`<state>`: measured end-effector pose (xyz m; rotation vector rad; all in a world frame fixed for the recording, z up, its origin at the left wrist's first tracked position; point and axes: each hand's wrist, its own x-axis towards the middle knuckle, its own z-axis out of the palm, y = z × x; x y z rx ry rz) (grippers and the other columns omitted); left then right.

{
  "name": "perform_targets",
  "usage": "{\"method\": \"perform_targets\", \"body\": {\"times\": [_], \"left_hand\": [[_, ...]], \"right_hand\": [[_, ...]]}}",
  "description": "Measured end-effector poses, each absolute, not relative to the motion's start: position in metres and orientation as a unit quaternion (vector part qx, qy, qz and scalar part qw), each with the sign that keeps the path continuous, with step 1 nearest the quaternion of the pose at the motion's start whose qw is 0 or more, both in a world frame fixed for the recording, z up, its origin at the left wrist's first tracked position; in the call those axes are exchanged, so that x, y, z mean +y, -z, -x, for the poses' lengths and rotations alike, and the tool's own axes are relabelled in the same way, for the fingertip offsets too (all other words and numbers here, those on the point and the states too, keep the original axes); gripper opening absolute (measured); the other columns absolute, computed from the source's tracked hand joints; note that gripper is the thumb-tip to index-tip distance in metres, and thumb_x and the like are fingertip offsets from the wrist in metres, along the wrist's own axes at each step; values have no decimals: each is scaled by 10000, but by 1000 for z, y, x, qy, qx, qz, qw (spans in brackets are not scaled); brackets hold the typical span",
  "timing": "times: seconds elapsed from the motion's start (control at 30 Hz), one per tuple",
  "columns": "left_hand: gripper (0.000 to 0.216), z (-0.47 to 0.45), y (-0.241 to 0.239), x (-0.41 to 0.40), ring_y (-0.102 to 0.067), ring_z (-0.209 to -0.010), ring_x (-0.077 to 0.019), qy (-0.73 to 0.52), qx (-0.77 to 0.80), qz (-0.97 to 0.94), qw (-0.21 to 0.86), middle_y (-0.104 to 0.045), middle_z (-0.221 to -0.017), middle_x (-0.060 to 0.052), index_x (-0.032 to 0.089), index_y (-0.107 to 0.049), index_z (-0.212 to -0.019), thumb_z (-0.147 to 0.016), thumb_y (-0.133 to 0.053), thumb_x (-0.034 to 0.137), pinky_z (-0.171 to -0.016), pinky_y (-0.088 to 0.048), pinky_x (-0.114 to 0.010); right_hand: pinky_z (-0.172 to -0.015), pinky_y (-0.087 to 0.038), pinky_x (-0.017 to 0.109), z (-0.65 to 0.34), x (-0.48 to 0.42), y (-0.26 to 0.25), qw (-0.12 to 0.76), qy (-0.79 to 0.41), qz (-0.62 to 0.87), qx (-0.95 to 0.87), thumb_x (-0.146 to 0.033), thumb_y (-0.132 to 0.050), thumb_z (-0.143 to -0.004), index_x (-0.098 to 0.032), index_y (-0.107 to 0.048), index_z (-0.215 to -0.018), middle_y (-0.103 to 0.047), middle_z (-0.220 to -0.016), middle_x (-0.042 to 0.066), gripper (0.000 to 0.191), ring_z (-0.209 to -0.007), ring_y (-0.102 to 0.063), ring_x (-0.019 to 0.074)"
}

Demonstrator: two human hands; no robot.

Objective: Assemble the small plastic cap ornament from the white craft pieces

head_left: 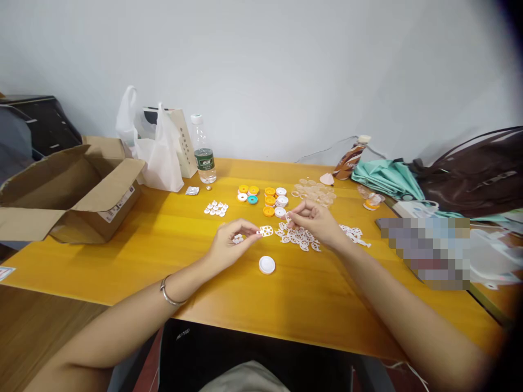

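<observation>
we see a white spoked disc [266, 231], a flat little wheel with open gaps between its spokes, pinched at its edge by the thumb and forefinger of the left hand [229, 245]. it is held just above the table, over the middle of it. the disc is round, so it has no long axis. its face is turned roughly upward and it sticks out from the fingertips toward the right hand [316, 223]. some tiny white bits [238, 238] sit in the curled left palm.

the right hand's fingers are closed on a small white piece [288, 218], too small for us to make out its shape. just below that hand lies a heap of white spoked pieces [300, 238]. a white round cap [267, 265] rests alone nearer to us.

further back we find orange, white and teal round cases [263, 198], a cluster of small white parts [216, 208] and a pile of clear discs [314, 191].

the table [171, 256] is glossy yellow wood against a plain pale wall [286, 65]. on its left stand an open cardboard box [69, 190], a white plastic bag [159, 152] and a water bottle [204, 149]. on its right lie a teal umbrella [384, 177] and a dark brown bag [474, 174].
</observation>
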<state>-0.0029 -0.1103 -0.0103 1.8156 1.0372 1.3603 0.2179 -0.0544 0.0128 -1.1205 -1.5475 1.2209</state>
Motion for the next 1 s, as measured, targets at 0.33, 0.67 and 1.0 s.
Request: {"method": "perform_targets", "body": {"times": [0.33,0.67,1.0], "left_hand": [[96,3,8,-114,-605,-655,-106,-505,373,-710,320,-657,-741,-44,131,-608,-775,-752,-637,220,-646,-494,-223],[94,5,11,-110,-599,-651,-103,-506,357,-713,328,-643,-741,-43,129,-606,-787,-761,-633,215,-634,-494,-221],[94,9,12,-109,-610,-687,-117,-498,350,-735,298,-656,-765,-47,142,-620,-815,-768,-631,223,-667,-499,-241]], "right_hand": [[-649,-515,291,-212,-71,16,427,-536,422,-594,-435,-679,-673,-194,-575,-814,-685,-814,39,298,-677,-646,142],[-587,-510,272,-204,-82,17,432,-447,424,-659,-370,-624,-729,-190,-578,-796,-608,-667,-5,198,-586,-605,122],[-703,-545,285,-198,-90,22,449,-417,434,-660,-236,-626,-681,-202,-586,-781,-621,-812,26,113,-775,-630,158]]}}
